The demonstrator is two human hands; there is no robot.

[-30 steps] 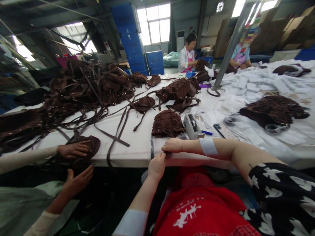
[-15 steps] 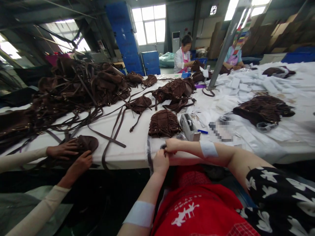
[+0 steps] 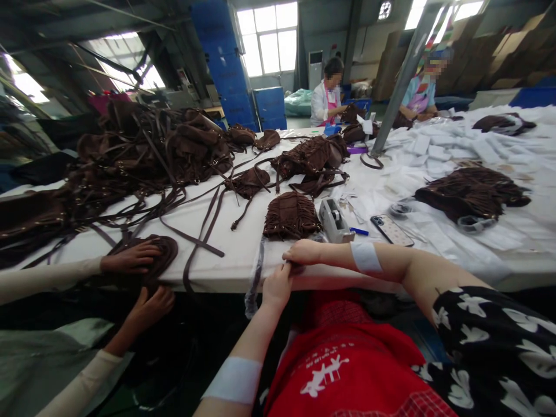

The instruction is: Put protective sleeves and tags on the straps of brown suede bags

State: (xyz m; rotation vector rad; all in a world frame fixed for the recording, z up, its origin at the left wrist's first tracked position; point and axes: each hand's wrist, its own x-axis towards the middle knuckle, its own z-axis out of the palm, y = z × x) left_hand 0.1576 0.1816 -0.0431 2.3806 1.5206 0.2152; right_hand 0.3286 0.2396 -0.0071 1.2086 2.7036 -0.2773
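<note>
Close together at the table's front edge, both my hands have closed fingers. My left hand [image 3: 278, 285] pinches a small dark piece, likely part of a strap. My right hand [image 3: 303, 253] meets it from the right, its fingers closed on the same dark piece, which is mostly hidden. Just beyond them lies a brown fringed bag [image 3: 291, 216]. A strap in clear plastic [image 3: 255, 284] hangs over the edge left of my left hand. The grey tape dispenser [image 3: 335, 222] stands right of the bag.
A co-worker's hands [image 3: 139, 259] handle a brown bag [image 3: 167, 255] at the left. Behind them is a heap of brown bags [image 3: 160, 145]. A phone [image 3: 391, 229], a blue marker [image 3: 359, 231] and white packets [image 3: 434, 145] lie to the right. A metal post [image 3: 397, 87] rises from the table.
My hands have shifted slightly left, and the plastic-covered strap hangs further left. The co-worker's lower hand has come off the brown bag. The view has turned slightly.
</note>
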